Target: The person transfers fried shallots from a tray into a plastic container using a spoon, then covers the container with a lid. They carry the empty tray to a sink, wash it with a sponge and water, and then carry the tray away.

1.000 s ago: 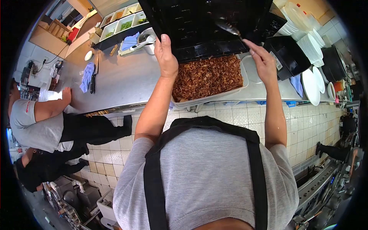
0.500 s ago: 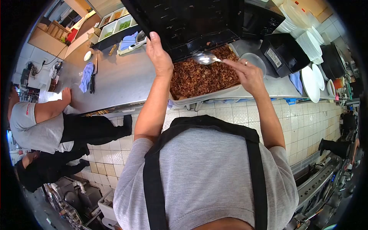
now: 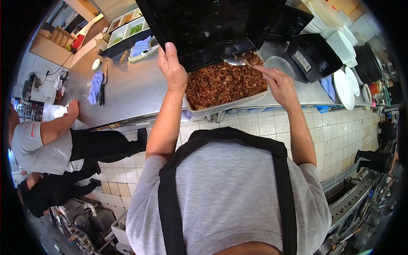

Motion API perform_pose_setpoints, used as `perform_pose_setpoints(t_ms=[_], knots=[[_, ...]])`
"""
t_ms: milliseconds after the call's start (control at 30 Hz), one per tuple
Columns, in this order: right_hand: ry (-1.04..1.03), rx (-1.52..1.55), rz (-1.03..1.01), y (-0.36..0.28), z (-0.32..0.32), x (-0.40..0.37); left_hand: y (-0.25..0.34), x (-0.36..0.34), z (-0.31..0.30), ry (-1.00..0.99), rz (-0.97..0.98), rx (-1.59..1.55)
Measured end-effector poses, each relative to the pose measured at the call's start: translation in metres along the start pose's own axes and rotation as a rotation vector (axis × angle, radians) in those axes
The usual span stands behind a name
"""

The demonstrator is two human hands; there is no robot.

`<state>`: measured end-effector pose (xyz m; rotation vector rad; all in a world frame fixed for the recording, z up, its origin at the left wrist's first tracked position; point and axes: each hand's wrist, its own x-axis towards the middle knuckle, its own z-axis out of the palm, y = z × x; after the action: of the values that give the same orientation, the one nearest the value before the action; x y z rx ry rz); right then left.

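My left hand [image 3: 173, 70] grips the left edge of a large black tub [image 3: 212, 25], holding it tilted with its inside facing me. The tub's lower edge overlaps a white container [image 3: 233, 102] full of brown shredded food [image 3: 225, 85]. In my right hand [image 3: 280, 87] is a metal spoon [image 3: 234, 61], its bowl at the lower inner side of the black tub, where some brown bits cling in the corner. Just beyond my right fingers lies a round clear lid [image 3: 279, 63].
Another black tub [image 3: 315, 57], stacked white plates [image 3: 341, 46] and oval plates [image 3: 343, 89] stand on the right. Leftward on the steel counter [image 3: 131, 91] are a knife [image 3: 102, 94], a blue cloth [image 3: 96, 87] and trays of toppings [image 3: 136, 29]. A co-worker [image 3: 40, 140] leans there.
The spoon bowl has moved slightly right along the tub's lower inner edge. My left hand has shifted a little left and down with the black tub.
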<state>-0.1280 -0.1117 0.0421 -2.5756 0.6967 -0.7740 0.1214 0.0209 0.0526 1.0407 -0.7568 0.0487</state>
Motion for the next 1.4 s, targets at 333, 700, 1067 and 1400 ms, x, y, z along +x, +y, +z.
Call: perform_pose_setpoints(t_ms=[333, 700, 1067, 1400], knots=[[0.157, 0.117, 0.129, 0.018, -0.025, -0.011, -0.001, 0.005, -0.015, 0.056, 0.068, 0.068], [0.045, 0.126, 0.128, 0.007, 0.003, -0.013, 0.011, 0.004, -0.007, 0.125, 0.002, -0.103], [0.110, 0.177, 0.190, 0.007, -0.026, -0.013, 0.000, -0.002, -0.027, 0.183, 0.101, 0.091], [-0.143, 0.250, 0.083, -0.035, 0.013, 0.007, 0.010, -0.010, -0.032, 0.302, 0.108, 0.132]])
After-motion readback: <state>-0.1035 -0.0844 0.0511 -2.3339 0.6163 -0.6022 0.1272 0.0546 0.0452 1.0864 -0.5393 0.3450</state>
